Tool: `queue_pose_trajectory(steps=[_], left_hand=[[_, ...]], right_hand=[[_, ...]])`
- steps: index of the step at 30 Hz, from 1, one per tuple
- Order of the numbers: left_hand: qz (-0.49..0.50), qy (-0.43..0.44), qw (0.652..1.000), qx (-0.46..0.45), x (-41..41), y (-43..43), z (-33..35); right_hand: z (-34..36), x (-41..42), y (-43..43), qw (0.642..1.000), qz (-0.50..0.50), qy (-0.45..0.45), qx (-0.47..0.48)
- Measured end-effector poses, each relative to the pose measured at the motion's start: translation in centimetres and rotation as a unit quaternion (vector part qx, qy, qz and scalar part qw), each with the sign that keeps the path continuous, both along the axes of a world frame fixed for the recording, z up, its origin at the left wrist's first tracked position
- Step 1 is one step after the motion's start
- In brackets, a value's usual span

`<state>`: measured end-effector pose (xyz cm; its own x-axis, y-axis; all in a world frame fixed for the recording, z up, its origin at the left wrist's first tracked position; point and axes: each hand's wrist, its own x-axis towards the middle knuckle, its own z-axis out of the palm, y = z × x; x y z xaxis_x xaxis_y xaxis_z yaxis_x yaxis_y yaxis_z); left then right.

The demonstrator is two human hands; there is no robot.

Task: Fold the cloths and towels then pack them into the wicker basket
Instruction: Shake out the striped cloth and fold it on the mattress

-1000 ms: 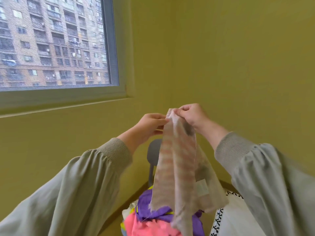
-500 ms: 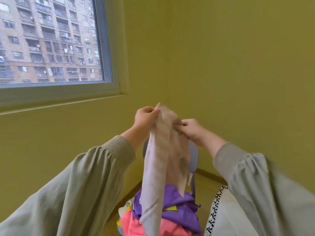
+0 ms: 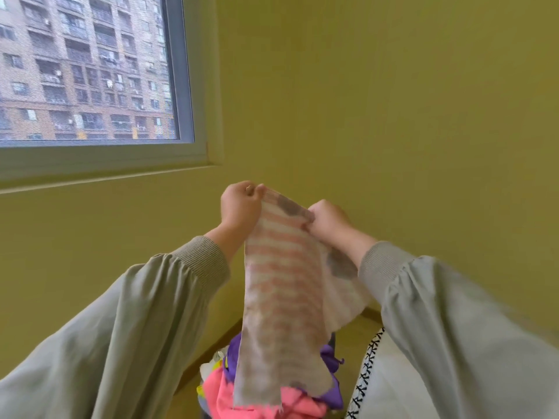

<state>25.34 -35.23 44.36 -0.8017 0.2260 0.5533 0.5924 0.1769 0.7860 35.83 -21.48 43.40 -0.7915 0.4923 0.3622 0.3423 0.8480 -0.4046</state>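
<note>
A thin pink-and-white striped cloth point(image 3: 282, 300) with grey patches hangs in the air in front of the yellow wall. My left hand point(image 3: 240, 205) pinches its upper left corner and my right hand point(image 3: 328, 220) grips its upper right edge, so the top is stretched between them. The cloth's lower end dangles over a heap of pink point(image 3: 223, 394) and purple point(image 3: 329, 358) cloths at the bottom middle. No wicker basket shows in this view.
A white surface with a black stitched-pattern border point(image 3: 367, 373) lies at the bottom right. A window point(image 3: 87, 71) fills the upper left, and the yellow walls meet in a corner behind the cloth. Wooden floor point(image 3: 352, 337) shows below.
My hands have drawn apart along the cloth's top edge, spreading the bunched strip into a wider flat panel. My left hand rose a little and the view tilted.
</note>
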Motion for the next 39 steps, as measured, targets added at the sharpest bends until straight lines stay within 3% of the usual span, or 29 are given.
queue_pose_trajectory(steps=[9, 13, 17, 21, 23, 28, 33, 39], left_hand=[[0.059, -0.002, 0.998, 0.025, -0.1, -1.3, 0.0], [0.036, -0.068, 0.997, -0.018, 0.2, -1.5, -0.5], [-0.021, -0.142, 0.99, 0.007, 1.2, -1.7, -0.7], [-0.063, -0.166, 0.984, 0.014, 3.4, -1.6, -0.6], [-0.073, -0.168, 0.983, 0.02, 5.3, -1.7, -0.6], [-0.119, -0.195, 0.973, 0.037, 10.3, -1.2, -1.3], [-0.137, -0.183, 0.973, 0.028, 14.6, 0.2, -3.1], [-0.083, -0.243, 0.964, -0.075, 17.6, 3.3, -7.7]], right_hand=[[-0.2, 3.6, 3.2, 0.974, -0.194, -0.019, 0.118], [-0.2, 4.6, 4.1, 0.973, -0.21, 0.062, 0.07], [0.4, 5.8, 3.8, 0.973, -0.196, 0.124, 0.007], [0.7, 7.4, 2.5, 0.976, -0.148, 0.153, -0.055], [0.7, 8.9, 1.8, 0.971, -0.156, 0.174, -0.04], [1.1, 13.6, 0.7, 0.963, -0.211, 0.148, 0.073], [0.2, 18.4, -0.1, 0.956, -0.256, 0.098, 0.104], [-2.7, 24.0, 2.1, 0.94, -0.325, -0.031, 0.101]])
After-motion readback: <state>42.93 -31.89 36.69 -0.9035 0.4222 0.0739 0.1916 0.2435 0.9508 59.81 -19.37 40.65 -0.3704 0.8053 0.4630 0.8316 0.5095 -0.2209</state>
